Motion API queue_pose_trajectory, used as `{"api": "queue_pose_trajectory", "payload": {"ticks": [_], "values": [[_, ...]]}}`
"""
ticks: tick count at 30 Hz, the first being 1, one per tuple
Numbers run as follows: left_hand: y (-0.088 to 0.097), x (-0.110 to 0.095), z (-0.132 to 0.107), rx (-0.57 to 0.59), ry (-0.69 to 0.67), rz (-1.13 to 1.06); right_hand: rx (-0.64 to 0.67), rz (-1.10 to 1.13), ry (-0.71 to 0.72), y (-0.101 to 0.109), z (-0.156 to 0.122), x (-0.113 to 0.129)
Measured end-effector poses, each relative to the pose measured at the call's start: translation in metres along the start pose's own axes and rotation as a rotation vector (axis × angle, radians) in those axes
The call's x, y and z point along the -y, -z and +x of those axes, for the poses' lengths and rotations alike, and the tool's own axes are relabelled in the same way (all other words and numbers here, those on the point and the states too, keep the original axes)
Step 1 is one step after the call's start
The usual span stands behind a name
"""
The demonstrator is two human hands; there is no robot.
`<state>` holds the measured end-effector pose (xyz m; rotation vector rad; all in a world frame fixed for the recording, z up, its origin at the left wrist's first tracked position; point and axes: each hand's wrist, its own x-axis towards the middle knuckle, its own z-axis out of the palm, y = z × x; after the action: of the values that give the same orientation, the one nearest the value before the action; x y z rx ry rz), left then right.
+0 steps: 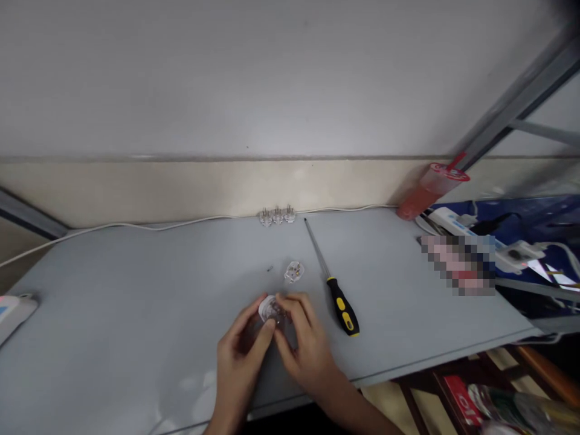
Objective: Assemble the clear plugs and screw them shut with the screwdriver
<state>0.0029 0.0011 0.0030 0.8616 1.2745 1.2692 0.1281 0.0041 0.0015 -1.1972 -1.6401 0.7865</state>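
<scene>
Near the front of the grey table, my left hand (244, 341) and my right hand (301, 335) both grip a clear plastic plug shell (269, 308), fingers closed around its two sides. Just beyond them lies another clear plug half (294, 272) with brass-coloured metal parts inside. Beside it on the left is a small screw (270, 268). To the right of my hands rests a screwdriver (343, 308) with a black and yellow handle, its shaft pointing toward the wall. Several clear plugs (277, 215) stand in a row at the back, pins upward.
A white cable (149, 228) runs along the wall at the back of the table (136, 290). A cup with red drink (423, 190) leans at the back right, near a white power strip (457, 222). Another white power strip (16, 311) sits at the left edge.
</scene>
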Motion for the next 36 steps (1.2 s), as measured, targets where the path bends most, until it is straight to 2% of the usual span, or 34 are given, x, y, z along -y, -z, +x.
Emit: {"api": "queue_pose_trajectory", "payload": {"ticks": [4, 8, 10, 15, 19, 23, 27, 33, 36], "values": [[0.01, -0.002, 0.003, 0.028, 0.004, 0.127, 0.035, 0.056, -0.023, 0.008, -0.001, 0.002], [0.013, -0.003, 0.004, 0.06, 0.016, 0.152, 0.139, 0.413, -0.298, 0.018, 0.002, 0.002], [0.012, -0.004, 0.003, 0.05, 0.003, 0.165, 0.158, 0.507, -0.388, 0.017, 0.003, 0.001], [0.006, -0.007, 0.003, 0.06, -0.021, 0.175, 0.1, 0.566, -0.439, 0.011, 0.001, 0.0], [0.001, -0.008, 0.003, 0.05, 0.034, 0.115, 0.077, 0.55, -0.441, 0.012, 0.001, -0.001], [-0.003, -0.009, 0.006, 0.038, 0.08, 0.038, 0.117, 0.487, -0.413, 0.02, 0.004, -0.005], [-0.001, -0.012, 0.011, 0.07, 0.091, 0.08, 0.196, 0.354, -0.363, 0.032, 0.007, -0.008], [0.001, -0.019, 0.018, 0.168, 0.018, 0.249, 0.037, -0.001, -0.203, 0.068, 0.013, -0.013], [0.0, -0.018, 0.028, 0.244, -0.118, 0.447, 0.04, -0.315, -0.052, 0.097, 0.019, -0.02]]}}
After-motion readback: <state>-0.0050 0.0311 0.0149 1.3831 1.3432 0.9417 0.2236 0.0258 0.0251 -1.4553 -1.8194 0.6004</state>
